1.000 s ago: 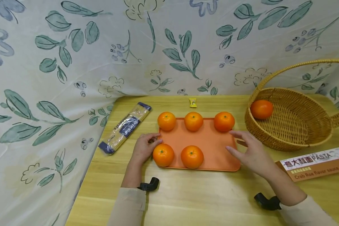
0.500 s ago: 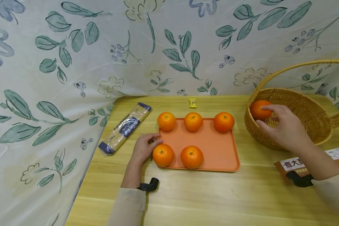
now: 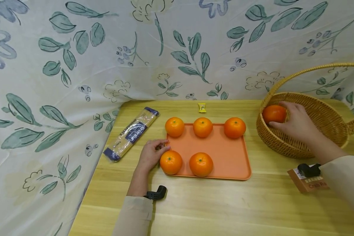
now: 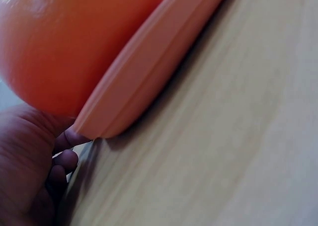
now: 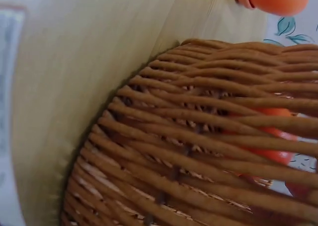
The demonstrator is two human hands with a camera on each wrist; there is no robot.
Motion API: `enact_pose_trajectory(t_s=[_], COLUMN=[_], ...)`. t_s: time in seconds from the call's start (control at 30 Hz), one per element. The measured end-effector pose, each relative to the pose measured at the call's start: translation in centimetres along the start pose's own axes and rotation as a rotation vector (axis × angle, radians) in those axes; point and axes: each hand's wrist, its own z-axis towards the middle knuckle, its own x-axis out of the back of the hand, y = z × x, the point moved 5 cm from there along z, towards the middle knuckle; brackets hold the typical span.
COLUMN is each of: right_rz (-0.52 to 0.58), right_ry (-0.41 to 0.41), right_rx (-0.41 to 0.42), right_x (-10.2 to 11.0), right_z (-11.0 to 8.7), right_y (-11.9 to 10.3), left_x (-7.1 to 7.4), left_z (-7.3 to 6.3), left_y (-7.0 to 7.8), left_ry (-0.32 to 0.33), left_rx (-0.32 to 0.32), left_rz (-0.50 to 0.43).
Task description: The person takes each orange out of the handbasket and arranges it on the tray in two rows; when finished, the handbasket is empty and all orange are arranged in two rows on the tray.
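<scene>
My right hand (image 3: 298, 123) reaches into a wicker basket (image 3: 286, 149) and grips an orange (image 3: 273, 114) there, thumb at the front, fingers over its right side. Through the basket's weave the right wrist view shows parts of this orange (image 5: 272, 145). On the table lies a coral tray (image 3: 224, 157) with several oranges along it, among them a front-left orange (image 3: 171, 162) and a back-right orange (image 3: 234, 127). My left hand (image 3: 149, 155) holds the tray's left edge next to the front-left orange. Curled fingers of that hand (image 4: 22, 161) show at the tray's corner in the left wrist view.
A plastic-wrapped pack of pasta (image 3: 132, 132) lies left of the tray. Behind the tray is a small yellow wrapped candy (image 3: 202, 107). A pasta box (image 3: 308, 185) sits under my right forearm. Floral cloth (image 3: 177, 65) hangs behind the table; the basket's tall handle (image 3: 309, 69) arches over it.
My right hand has moved from the tray's right edge into the basket and closed round the orange there. The left hand has stayed at the tray's edge.
</scene>
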Motion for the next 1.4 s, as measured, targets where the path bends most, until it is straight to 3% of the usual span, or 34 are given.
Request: enact_pose_trajectory(t_s=[0.47, 1.4], right_rz=[0.036, 0.023], right_ry=[0.003, 0.015], right_rx=[-0.015, 0.001], right_x=[-1.5, -2.2], right_z=[2.8, 3.1], right_y=[1.7, 2.3], left_x=[0.0, -0.1], left_z=[0.0, 0.0], left_y=[0.1, -0.1], left_ry=[-0.006, -0.001], left_rx=[0.005, 0.005], left_rz=[0.003, -0.006])
